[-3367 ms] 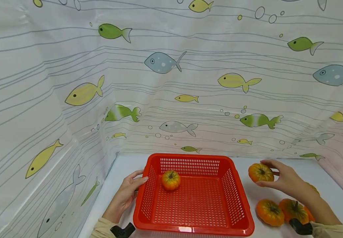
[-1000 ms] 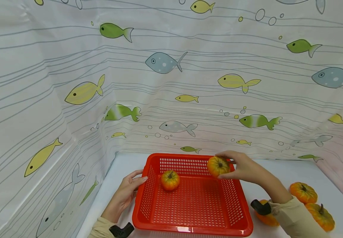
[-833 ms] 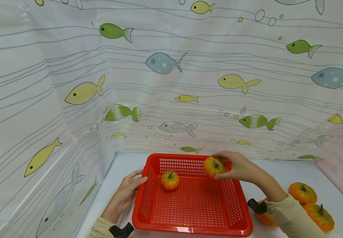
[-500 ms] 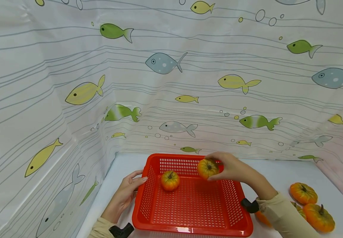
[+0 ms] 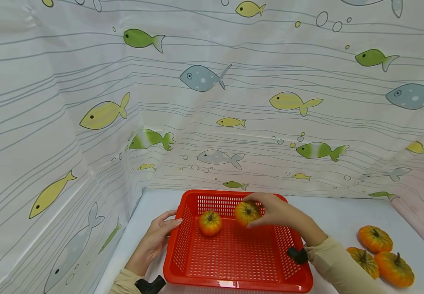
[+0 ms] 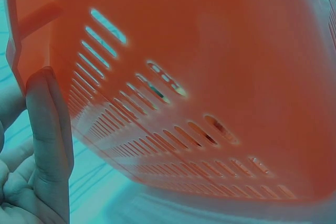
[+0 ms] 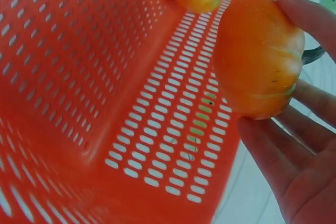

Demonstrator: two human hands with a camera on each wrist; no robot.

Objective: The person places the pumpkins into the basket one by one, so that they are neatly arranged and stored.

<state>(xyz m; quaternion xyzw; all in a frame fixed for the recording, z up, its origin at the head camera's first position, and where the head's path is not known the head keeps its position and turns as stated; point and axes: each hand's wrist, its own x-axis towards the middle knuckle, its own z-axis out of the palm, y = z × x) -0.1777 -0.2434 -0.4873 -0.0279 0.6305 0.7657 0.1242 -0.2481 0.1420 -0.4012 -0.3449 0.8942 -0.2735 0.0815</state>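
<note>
A red plastic basket (image 5: 234,253) with slotted walls stands on the white table. My left hand (image 5: 155,237) holds its left rim, thumb on the edge and fingers against the outer wall (image 6: 210,66). My right hand (image 5: 274,210) grips a small orange pumpkin (image 5: 247,213) inside the back part of the basket, raised off the floor. In the right wrist view, fingers and thumb span this pumpkin (image 7: 260,56), its dark stem turned towards the palm. Another small pumpkin (image 5: 210,223) sits in the basket's back left area, just left of the held one.
Three more small pumpkins lie on the table to the right of the basket: one behind (image 5: 375,239), one in front (image 5: 395,269) and one partly hidden by the right sleeve (image 5: 363,261). A fish-patterned curtain (image 5: 248,139) surrounds the table at the back and sides.
My right hand has carried the pumpkin from the table's right side over the basket, then further left and slightly lower, towards the other pumpkin. My left hand keeps its place on the rim.
</note>
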